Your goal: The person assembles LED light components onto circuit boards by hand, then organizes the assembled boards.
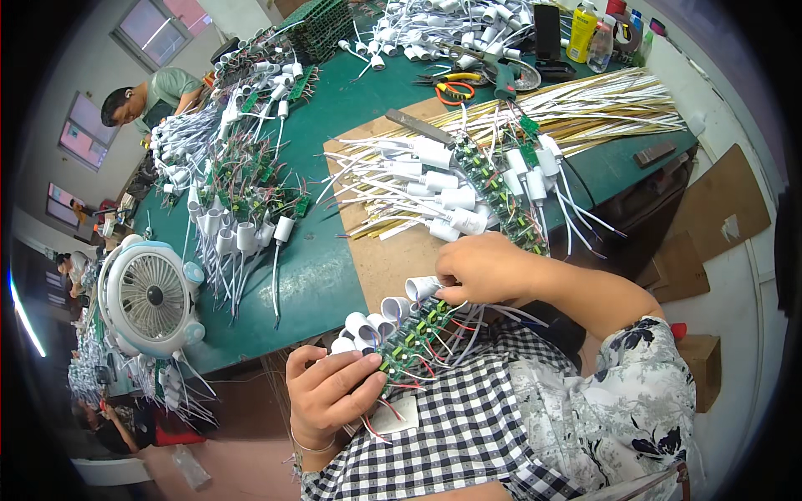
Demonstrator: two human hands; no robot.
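Note:
My left hand [337, 388] grips the near end of a strip of green circuit boards [416, 332] above my checkered apron. White lamp sockets [396, 309] hang in a row along the strip's left side, and red and white wires stick out on its right. At the strip's far end my right hand [484, 269] is closed in a pinch beside a white socket [422, 288]; what its fingertips hold is hidden. Just beyond that hand, a second circuit board strip [493, 188] lies on the table among white sockets [455, 199] with wires.
The green table [313, 225] carries a brown board [368, 267], a heap of wired sockets [242, 196] and long white and yellow wires [610, 100]. Pliers [455, 79], a yellow bottle [581, 33] and a fan [150, 296] stand around. Another person [167, 92] works at far left.

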